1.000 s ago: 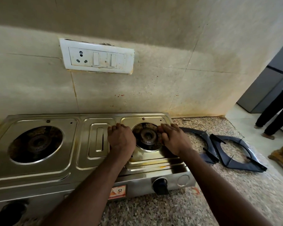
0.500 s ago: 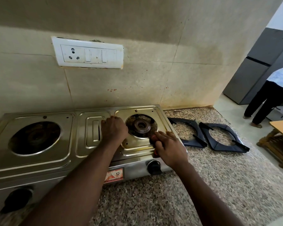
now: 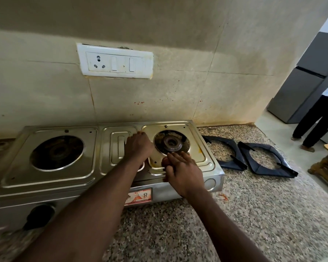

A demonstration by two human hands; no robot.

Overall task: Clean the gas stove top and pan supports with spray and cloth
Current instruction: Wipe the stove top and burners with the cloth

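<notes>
The left hand [image 3: 138, 146] rests knuckles-up and loosely curled, and the right hand [image 3: 182, 169] lies flat with fingers spread; both are empty on the gas stove [image 3: 51, 174] around its right burner [image 3: 171, 143]. Lifting the burner parts would go best evenly, with both hands. The two pan supports [image 3: 250, 157] lie on the desk [image 3: 254, 214] beside the stove; the front sticker [image 3: 138, 196] is unreadable.

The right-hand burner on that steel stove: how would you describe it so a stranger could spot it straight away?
Find the two-burner steel stove against the tiled wall. The right burner sits in its yellow-stained right panel, between the left hand and right hand. Unlike the shadowed left burner, its perforated ring is clearly visible.
</notes>
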